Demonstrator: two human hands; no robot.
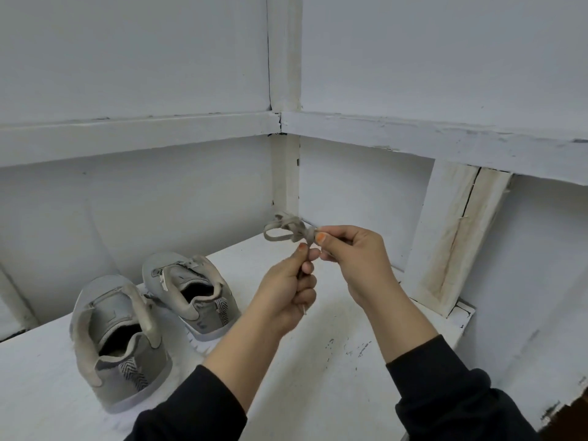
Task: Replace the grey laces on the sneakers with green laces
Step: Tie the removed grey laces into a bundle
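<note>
White painted shelf [318, 361], scuffed; white corner post [286, 173] behind

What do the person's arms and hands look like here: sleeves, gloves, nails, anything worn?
Both arms wear black long sleeves, the left sleeve and right sleeve ending partway along the forearms. The left hand and right hand are bare: no gloves, rings or watch visible. The two visible thumbnails carry orange polish.

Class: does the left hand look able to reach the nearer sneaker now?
Likely yes for reach: nothing lies between the left hand and nearer sneaker, but it grips the grey lace.
</note>
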